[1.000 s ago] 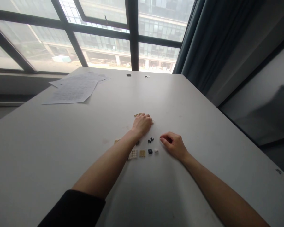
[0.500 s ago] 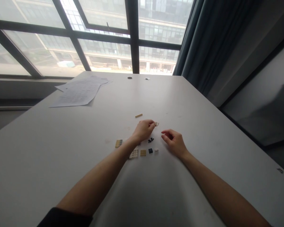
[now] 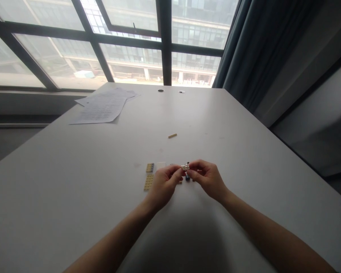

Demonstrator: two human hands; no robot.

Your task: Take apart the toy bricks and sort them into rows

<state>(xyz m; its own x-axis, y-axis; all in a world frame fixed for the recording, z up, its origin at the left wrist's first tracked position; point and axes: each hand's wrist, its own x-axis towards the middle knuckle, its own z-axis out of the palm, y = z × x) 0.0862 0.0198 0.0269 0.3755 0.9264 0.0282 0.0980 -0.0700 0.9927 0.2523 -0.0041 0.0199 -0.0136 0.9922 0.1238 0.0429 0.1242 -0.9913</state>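
Observation:
Between my fingertips is a small white toy brick piece [image 3: 184, 167]; its exact shape is too small to make out. My left hand [image 3: 167, 184] pinches it from the left. From the right, my right hand [image 3: 208, 178] closes its thumb and fingers on it. Just below the piece, a dark brick [image 3: 187, 177] shows on the table. Left of my left hand lie a tan studded brick [image 3: 148, 182] and a tan and grey studded brick [image 3: 150, 167]. A pale flat piece [image 3: 160, 165] sits behind that hand. Other small pieces are partly hidden by my hands.
A thin tan strip brick [image 3: 172, 135] lies farther back on the white table [image 3: 238, 144]. Printed paper sheets [image 3: 102, 108] rest at the back left. Two round cable holes are near the far edge, below a window. A dark curtain [image 3: 250, 49] hangs at right.
My left hand has come back toward me with the white piece. My right hand has moved left, and its fingers now meet the piece. The view has shifted slightly.

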